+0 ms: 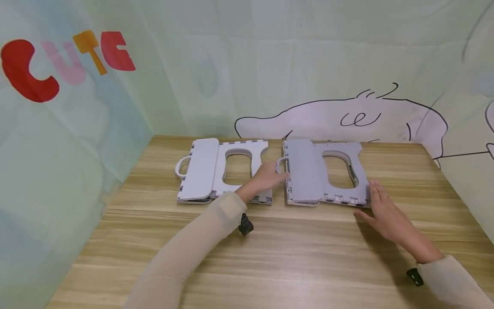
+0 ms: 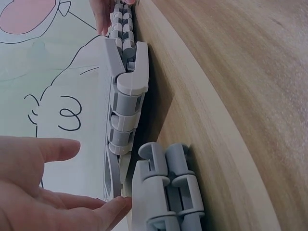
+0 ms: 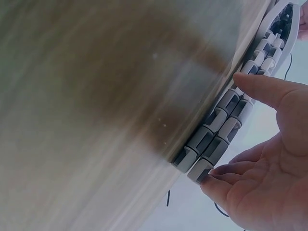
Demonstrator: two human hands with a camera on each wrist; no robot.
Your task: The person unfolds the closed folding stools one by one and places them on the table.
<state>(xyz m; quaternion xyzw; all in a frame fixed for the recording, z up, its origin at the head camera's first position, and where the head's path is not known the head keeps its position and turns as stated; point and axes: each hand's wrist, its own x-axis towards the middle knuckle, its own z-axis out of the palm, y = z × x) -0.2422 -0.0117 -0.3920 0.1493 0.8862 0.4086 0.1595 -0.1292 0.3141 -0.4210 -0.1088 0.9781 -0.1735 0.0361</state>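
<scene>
fingers (image 1: pixel 375 195) at both ends of grey stool (image 1: pixel 305 174)

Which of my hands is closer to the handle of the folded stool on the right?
Left. Your left hand is right at the handle, by the left edge of the stool. Your right hand is farther away, at the opposite edge.

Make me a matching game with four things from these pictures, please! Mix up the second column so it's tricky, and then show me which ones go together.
Things:
1. left hand
2. right hand
3. letter T
4. whiter folded stool

Places and colours:
A. orange
B. on the table, left of the greyer folded stool in the head view
C. at the greyer folded stool's end away from its handle
D. by the greyer folded stool's handle

Pairs: 1-D, 2-C, 3-A, 4-B
</scene>
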